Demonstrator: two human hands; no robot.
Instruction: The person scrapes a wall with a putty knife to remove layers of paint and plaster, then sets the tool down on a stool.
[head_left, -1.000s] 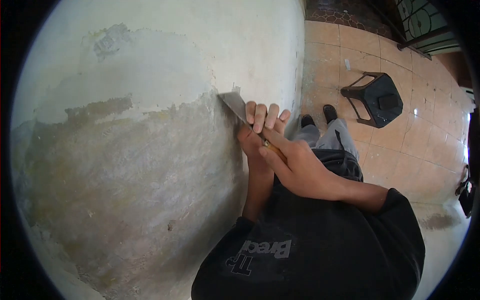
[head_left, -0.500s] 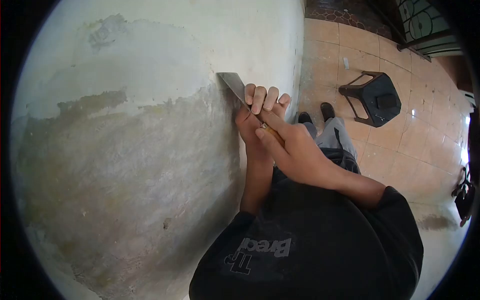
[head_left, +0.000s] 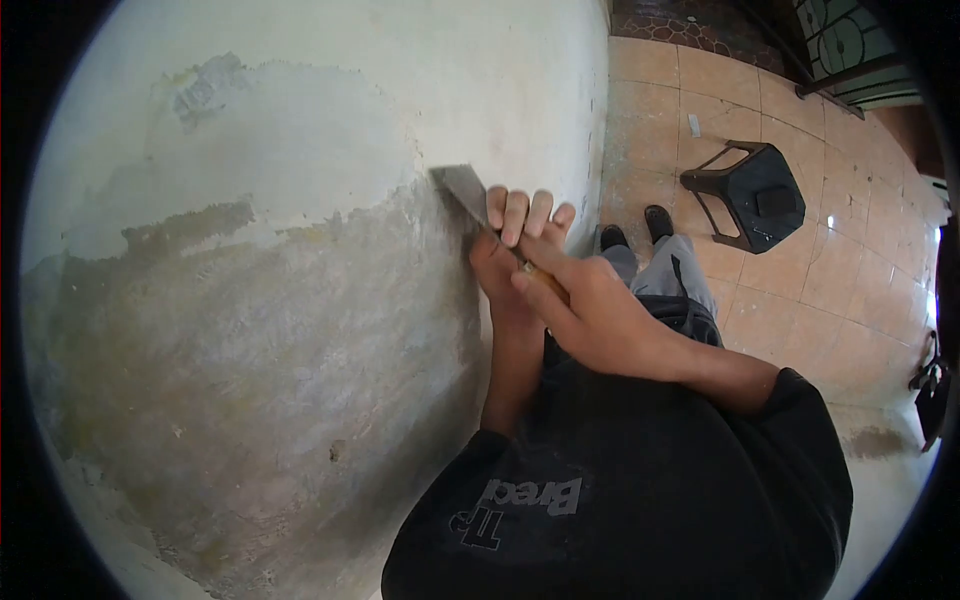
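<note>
A putty knife (head_left: 463, 188) with a flat metal blade and wooden handle is held against the wall (head_left: 300, 330), its blade edge at the border between white paint and bare grey plaster. Around the handle my right hand (head_left: 605, 315) is closed, thumb laid along it. My left hand (head_left: 497, 268) grips the knife further forward, near the base of the blade, its fingers curled over. Part of the handle is hidden inside my hands. Rough, stained plaster spreads below the ragged paint edge.
A black plastic stool (head_left: 765, 200) stands on the orange tiled floor (head_left: 790, 310) to the right, with a dark object on its seat. A small pale scrap (head_left: 694, 126) lies near it. At the upper right is a metal grille (head_left: 840, 45).
The putty knife's blade has moved slightly down the view along the wall, both hands staying closed on it. The view has shifted a little.
</note>
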